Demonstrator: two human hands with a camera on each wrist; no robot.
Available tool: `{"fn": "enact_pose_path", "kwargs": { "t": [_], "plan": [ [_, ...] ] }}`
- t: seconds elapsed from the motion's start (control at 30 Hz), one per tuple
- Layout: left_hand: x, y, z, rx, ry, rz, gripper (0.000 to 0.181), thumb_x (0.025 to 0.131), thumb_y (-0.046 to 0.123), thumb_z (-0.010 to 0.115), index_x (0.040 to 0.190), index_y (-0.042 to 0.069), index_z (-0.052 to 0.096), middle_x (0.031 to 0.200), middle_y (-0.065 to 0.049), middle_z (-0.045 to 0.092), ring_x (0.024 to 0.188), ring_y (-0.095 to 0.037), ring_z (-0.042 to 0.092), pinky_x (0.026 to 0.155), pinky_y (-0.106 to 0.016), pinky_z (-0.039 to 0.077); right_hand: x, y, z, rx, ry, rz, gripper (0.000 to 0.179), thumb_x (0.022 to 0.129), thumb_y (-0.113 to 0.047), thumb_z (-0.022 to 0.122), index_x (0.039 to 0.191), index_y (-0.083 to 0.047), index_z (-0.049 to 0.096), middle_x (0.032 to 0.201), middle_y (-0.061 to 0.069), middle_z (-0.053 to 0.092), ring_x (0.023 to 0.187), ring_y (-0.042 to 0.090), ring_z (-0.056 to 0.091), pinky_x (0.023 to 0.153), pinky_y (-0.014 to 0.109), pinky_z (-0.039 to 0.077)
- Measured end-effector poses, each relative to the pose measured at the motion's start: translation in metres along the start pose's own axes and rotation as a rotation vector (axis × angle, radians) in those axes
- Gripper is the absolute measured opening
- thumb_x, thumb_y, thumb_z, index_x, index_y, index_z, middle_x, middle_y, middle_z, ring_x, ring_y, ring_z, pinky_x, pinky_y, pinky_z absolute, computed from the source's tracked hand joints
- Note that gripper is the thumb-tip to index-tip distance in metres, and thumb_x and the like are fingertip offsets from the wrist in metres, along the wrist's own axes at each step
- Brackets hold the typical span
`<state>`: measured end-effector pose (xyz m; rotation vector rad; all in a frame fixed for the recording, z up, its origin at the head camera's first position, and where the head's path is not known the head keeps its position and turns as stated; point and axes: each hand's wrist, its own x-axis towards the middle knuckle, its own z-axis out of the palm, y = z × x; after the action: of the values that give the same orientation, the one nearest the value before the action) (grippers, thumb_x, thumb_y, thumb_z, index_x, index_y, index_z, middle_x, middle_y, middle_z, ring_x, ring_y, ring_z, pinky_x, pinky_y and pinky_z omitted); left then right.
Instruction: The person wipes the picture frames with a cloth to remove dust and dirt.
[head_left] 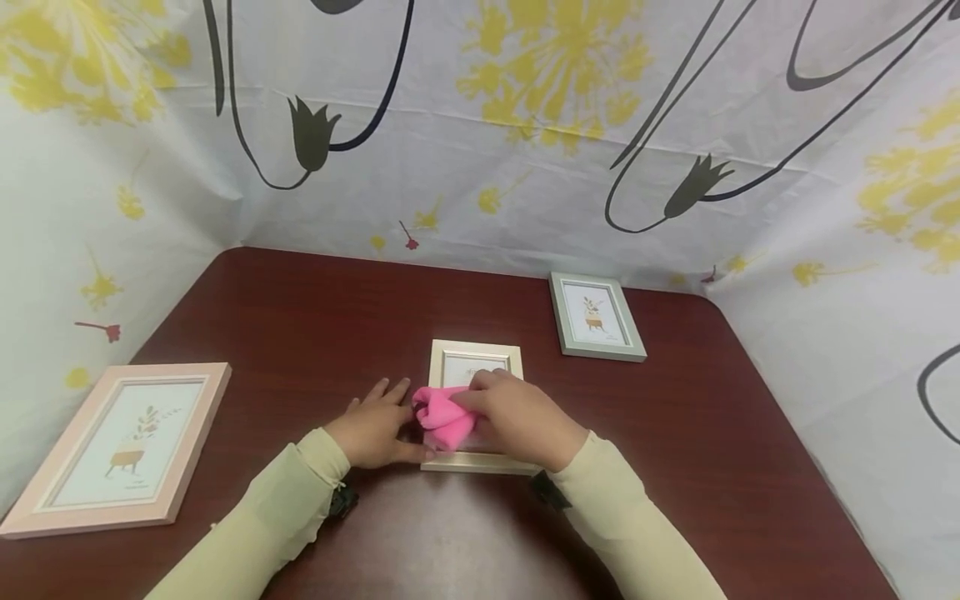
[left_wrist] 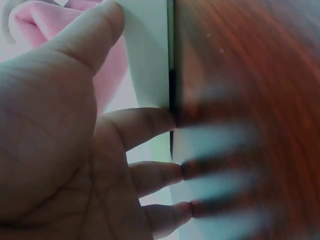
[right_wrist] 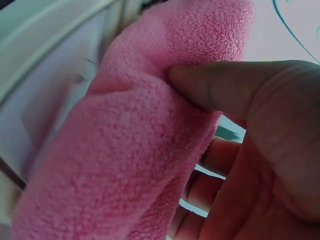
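Worktop (head_left: 322, 317) bears a pink frame (head_left: 123, 446) at left, a gold frame (head_left: 476, 463) mid-way and a green frame (head_left: 596, 317) behind, rightward. The left hand (head_left: 369, 433) (straight fingers, spread wide) touches the gold frame's left edge; the right hand's (head_left: 528, 417) grip pinches a pink cloth (head_left: 448, 423) over it.

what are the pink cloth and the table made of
The pink cloth looks like soft, matte terry or microfibre: a fuzzy pile shows up close. The table seems wood or wood-look laminate, slightly glossy: streaky grain and a soft reflection show.
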<state>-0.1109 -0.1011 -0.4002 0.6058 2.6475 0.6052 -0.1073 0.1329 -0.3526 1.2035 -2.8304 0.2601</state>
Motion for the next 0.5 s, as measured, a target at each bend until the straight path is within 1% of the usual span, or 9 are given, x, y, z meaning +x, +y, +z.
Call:
{"fn": "enact_pose_path", "kwargs": {
  "t": [0.07, 0.13, 0.23, 0.33, 0.43, 0.5],
  "plan": [
    [0.001, -0.002, -0.001, -0.013, 0.000, 0.016, 0.080, 0.084, 0.060, 0.070, 0.143, 0.008, 0.055, 0.156, -0.027, 0.028, 0.143, -0.053, 0.018, 0.101, -0.077, 0.024, -0.008, 0.003, -0.004, 0.001, 0.026, 0.011, 0.027, 0.085, -0.016, 0.078, 0.111, -0.023, 0.075, 0.093, -0.003, 0.061, 0.080, 0.013, 0.054, 0.069, 0.028, 0.048],
    [0.003, -0.005, -0.003, -0.027, 0.011, 0.028, 0.077, 0.087, 0.057, 0.068, 0.144, 0.007, 0.053, 0.155, -0.027, 0.031, 0.142, -0.053, 0.021, 0.103, -0.075, 0.024, -0.016, 0.004, -0.008, -0.005, 0.035, 0.020, 0.028, 0.085, -0.016, 0.078, 0.112, -0.024, 0.075, 0.094, -0.003, 0.061, 0.084, 0.013, 0.055, 0.071, 0.028, 0.049],
    [0.008, -0.008, -0.006, -0.037, 0.055, 0.035, 0.073, 0.090, 0.055, 0.065, 0.142, 0.005, 0.054, 0.151, -0.029, 0.037, 0.139, -0.053, 0.027, 0.106, -0.070, 0.025, -0.025, 0.004, -0.011, -0.006, 0.021, 0.010, 0.029, 0.084, -0.016, 0.080, 0.112, -0.024, 0.076, 0.097, -0.003, 0.062, 0.088, 0.014, 0.055, 0.074, 0.029, 0.050],
    [0.014, -0.010, -0.009, -0.027, 0.094, 0.027, 0.071, 0.091, 0.052, 0.065, 0.140, 0.002, 0.055, 0.149, -0.031, 0.039, 0.138, -0.054, 0.029, 0.108, -0.066, 0.026, -0.029, -0.001, -0.011, -0.004, 0.001, -0.049, 0.028, 0.083, -0.017, 0.081, 0.109, -0.023, 0.076, 0.097, -0.003, 0.062, 0.088, 0.014, 0.056, 0.075, 0.028, 0.050],
    [0.019, -0.011, -0.010, -0.024, 0.093, 0.017, 0.071, 0.091, 0.050, 0.066, 0.141, 0.001, 0.054, 0.150, -0.031, 0.037, 0.140, -0.054, 0.025, 0.110, -0.066, 0.023, -0.030, -0.008, -0.009, -0.027, 0.007, -0.125, 0.025, 0.083, -0.013, 0.079, 0.107, -0.022, 0.077, 0.095, -0.002, 0.063, 0.084, 0.014, 0.057, 0.076, 0.027, 0.050],
    [0.021, -0.012, -0.010, -0.026, 0.081, 0.009, 0.072, 0.090, 0.050, 0.067, 0.142, 0.002, 0.054, 0.151, -0.031, 0.035, 0.140, -0.055, 0.022, 0.110, -0.067, 0.022, -0.030, -0.014, -0.007, -0.064, 0.007, -0.157, 0.026, 0.084, -0.011, 0.076, 0.107, -0.022, 0.077, 0.094, -0.002, 0.063, 0.083, 0.015, 0.057, 0.077, 0.027, 0.050]
  ]
}}
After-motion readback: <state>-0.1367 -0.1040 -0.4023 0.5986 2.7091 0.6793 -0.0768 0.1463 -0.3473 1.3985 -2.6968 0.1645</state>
